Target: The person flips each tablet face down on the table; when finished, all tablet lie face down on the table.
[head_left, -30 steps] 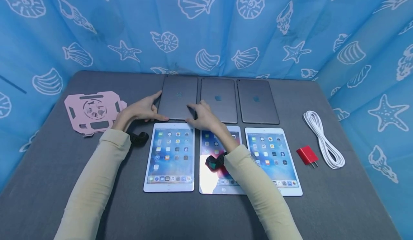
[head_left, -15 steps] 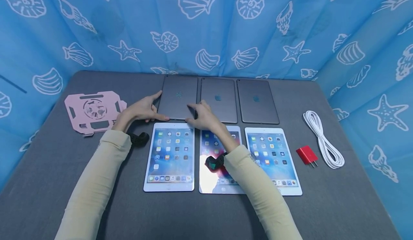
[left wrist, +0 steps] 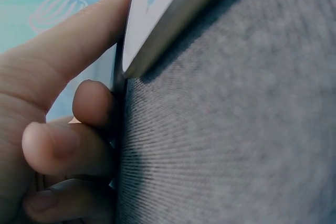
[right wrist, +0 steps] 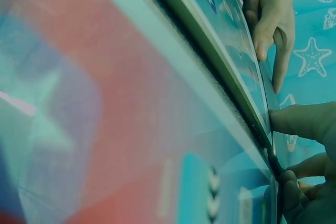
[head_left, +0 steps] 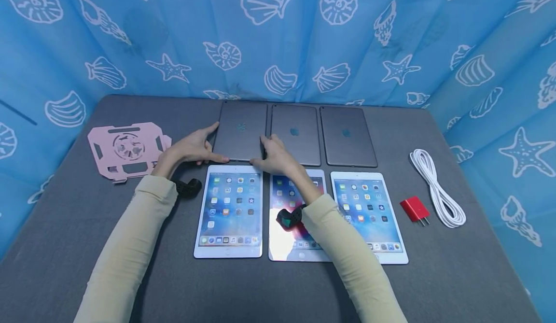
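Six tablets lie in two rows on a grey table (head_left: 65, 226). The back row lies face down, dark grey; the front row lies face up with lit screens. My left hand (head_left: 204, 147) grips the near left corner of the back-left tablet (head_left: 241, 125), with the index finger along its left edge and the thumb on its near edge. My right hand (head_left: 269, 155) grips the same tablet's near right corner. In the left wrist view my curled fingers (left wrist: 63, 145) press against the dark edge beside the white front-left tablet (left wrist: 152, 24). The right wrist view looks across the front-middle tablet (right wrist: 105, 103).
A pink folding stand (head_left: 126, 149) lies at the left. At the right are a red charger plug (head_left: 414, 209) and a coiled white cable (head_left: 436, 188). A blue curtain with shell prints (head_left: 278, 33) closes in the table on three sides.
My right index finger has slid a little to the right, off the tablet's back toward its right edge. The left hand and the tablets have not moved.
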Motion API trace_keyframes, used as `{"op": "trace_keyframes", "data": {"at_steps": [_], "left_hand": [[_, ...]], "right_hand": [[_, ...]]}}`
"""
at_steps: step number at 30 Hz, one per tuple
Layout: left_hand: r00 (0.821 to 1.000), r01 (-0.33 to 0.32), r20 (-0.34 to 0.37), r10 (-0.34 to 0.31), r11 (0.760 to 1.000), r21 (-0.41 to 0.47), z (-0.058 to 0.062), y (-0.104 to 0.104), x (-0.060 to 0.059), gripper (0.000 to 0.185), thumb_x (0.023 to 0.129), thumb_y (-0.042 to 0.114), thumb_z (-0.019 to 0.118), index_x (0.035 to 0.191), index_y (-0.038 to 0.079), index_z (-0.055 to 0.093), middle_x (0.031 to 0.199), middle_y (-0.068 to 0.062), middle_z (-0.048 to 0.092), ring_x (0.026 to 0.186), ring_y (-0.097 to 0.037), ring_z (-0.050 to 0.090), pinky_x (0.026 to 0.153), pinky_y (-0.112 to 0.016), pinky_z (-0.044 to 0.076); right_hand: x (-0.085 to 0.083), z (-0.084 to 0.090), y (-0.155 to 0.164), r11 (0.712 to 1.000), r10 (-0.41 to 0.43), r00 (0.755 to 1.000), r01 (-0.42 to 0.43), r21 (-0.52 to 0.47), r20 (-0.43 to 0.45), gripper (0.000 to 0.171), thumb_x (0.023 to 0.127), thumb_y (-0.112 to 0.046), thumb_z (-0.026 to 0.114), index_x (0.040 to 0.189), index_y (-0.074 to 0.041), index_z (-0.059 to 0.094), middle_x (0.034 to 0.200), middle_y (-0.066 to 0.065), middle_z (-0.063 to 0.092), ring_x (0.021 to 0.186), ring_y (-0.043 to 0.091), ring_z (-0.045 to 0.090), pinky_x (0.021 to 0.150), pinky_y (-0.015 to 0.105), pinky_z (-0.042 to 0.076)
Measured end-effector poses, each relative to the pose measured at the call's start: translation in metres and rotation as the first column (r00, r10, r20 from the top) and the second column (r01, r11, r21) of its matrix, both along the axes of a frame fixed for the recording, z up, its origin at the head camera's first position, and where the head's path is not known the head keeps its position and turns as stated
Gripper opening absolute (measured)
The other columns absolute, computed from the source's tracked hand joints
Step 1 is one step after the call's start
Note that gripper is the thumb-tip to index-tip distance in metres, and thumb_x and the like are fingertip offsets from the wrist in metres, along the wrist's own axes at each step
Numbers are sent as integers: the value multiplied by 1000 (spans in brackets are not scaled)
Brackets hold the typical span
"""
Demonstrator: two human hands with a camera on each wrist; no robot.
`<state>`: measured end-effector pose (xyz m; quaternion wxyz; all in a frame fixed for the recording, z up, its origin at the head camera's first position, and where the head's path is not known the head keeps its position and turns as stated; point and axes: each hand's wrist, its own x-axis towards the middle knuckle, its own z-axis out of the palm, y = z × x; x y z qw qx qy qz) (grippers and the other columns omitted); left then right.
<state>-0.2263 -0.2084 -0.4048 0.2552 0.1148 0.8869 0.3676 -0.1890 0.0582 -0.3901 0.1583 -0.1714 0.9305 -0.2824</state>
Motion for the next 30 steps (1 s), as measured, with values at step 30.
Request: {"op": "trace_keyframes", "data": {"at_steps": [30], "left_hand": [[882, 281, -352, -313, 949, -140, 30, 86, 14, 102, 85, 51, 80, 163, 11, 27, 54, 6, 47, 50, -11, 42, 53, -26, 35]], "right_hand": [[44, 42, 66, 1000, 16, 996, -16, -3, -90, 73, 95, -26, 73, 157, -9, 40, 145, 23, 50, 133, 41, 55, 103, 58, 51]]}}
